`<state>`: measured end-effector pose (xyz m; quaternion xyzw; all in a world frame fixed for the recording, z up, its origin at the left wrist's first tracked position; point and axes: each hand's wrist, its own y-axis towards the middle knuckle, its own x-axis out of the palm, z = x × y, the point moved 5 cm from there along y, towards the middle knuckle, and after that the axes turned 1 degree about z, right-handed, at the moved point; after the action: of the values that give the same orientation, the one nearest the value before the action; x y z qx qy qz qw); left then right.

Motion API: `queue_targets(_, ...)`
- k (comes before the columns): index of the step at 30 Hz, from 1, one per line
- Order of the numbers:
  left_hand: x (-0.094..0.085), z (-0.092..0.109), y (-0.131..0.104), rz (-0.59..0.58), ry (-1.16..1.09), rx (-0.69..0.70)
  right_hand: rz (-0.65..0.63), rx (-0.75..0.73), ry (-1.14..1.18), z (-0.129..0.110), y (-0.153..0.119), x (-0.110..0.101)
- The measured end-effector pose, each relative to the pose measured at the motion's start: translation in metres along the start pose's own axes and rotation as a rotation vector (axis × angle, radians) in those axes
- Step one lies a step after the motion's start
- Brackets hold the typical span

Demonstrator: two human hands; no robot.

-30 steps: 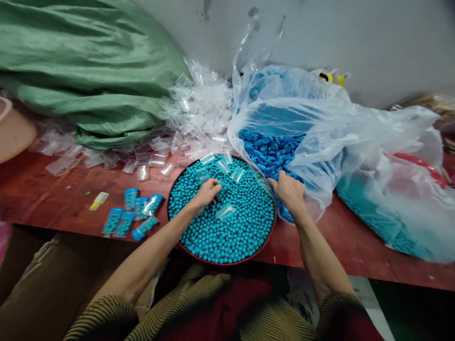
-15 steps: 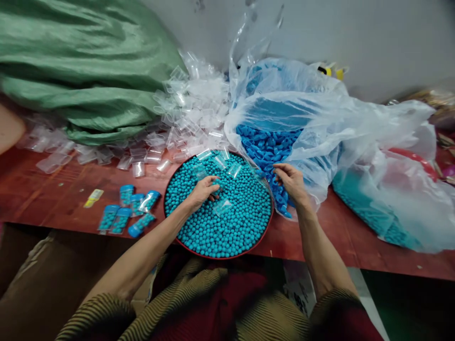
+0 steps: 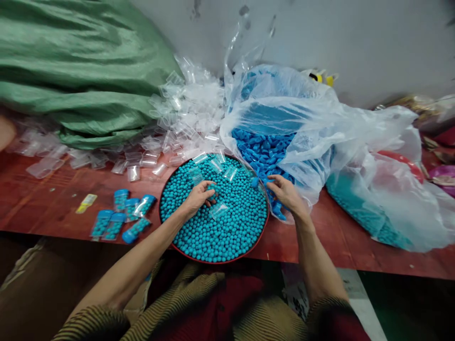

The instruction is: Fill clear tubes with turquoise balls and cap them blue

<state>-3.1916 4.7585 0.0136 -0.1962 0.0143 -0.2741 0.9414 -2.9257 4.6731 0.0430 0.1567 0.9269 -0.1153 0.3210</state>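
Note:
A round red-rimmed tray [image 3: 267,222] is full of turquoise beads [image 3: 213,239], with several clear plastic containers [image 3: 218,211] lying on top. Over the beads, my left hand [image 3: 199,198] is closed, its fingers curled around what looks like a clear container, mostly hidden. At the tray's right rim, my right hand [image 3: 286,193] is closed in a pinch, with a small blue cap [image 3: 255,182] at its fingertips. Behind that hand, a clear plastic bag [image 3: 313,156] lies open with many blue caps [image 3: 261,147] inside.
Several filled, capped containers [image 3: 114,225] lie left of the tray beside a yellow-and-white label [image 3: 86,203]. Loose clear containers [image 3: 194,111] are heaped behind it, against a large green sack [image 3: 81,71]. A bag of turquoise beads [image 3: 366,213] rests at right on the red table [image 3: 46,199].
My right hand has drawn slightly back from the caps toward the tray, and a blue cap now shows at its fingertips. My left hand stays over the beads. The view has shifted slightly.

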Motion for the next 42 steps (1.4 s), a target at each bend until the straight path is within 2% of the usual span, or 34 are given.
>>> queue_targets(4, -0.002, -0.001, -0.002, 0.011, -0.019, -0.003, -0.073, -0.238, -0.154, -0.028, -0.008, 0.038)
queue_targets(7, -0.003, -0.003, -0.003, 0.026, -0.027, -0.008, -0.077, -0.318, -0.316, -0.036, -0.015, 0.057)
queue_targets(11, -0.004, -0.004, -0.003, 0.026, -0.014, 0.007, -0.02, -0.388, -0.651, -0.045, -0.01, 0.049)
queue_targets(15, -0.004, -0.005, 0.0, 0.011, 0.018, 0.009, -0.118, -0.459, -1.005, -0.056, 0.005, 0.047)
queue_targets(18, -0.006, -0.006, 0.002, 0.021, 0.049, 0.015, -0.148, -0.5, -1.099, -0.061, 0.015, 0.056)
queue_targets(24, -0.007, -0.008, 0.004, 0.009, 0.079, 0.043, -0.011, -0.456, -1.11, -0.062, 0.031, 0.059)
queue_targets(27, -0.005, -0.007, 0.004, 0.007, 0.095, 0.064, 0.079, -0.462, -0.996, -0.07, 0.029, 0.057)
queue_targets(31, 0.002, 0.003, -0.003, -0.004, 0.098, 0.148, 0.177, -0.512, -0.54, -0.09, 0.009, 0.069)
queue_targets(34, 0.007, 0.007, -0.008, -0.015, 0.076, 0.185, 0.086, -0.582, -0.192, -0.102, -0.008, 0.093)
queue_targets(37, 0.007, 0.003, -0.012, -0.015, 0.022, 0.154, -0.045, -0.502, 0.035, -0.1, -0.016, 0.109)
queue_targets(42, 0.008, 0.002, -0.025, -0.05, -0.015, 0.165, -0.132, -0.345, 0.189, -0.093, -0.019, 0.111)
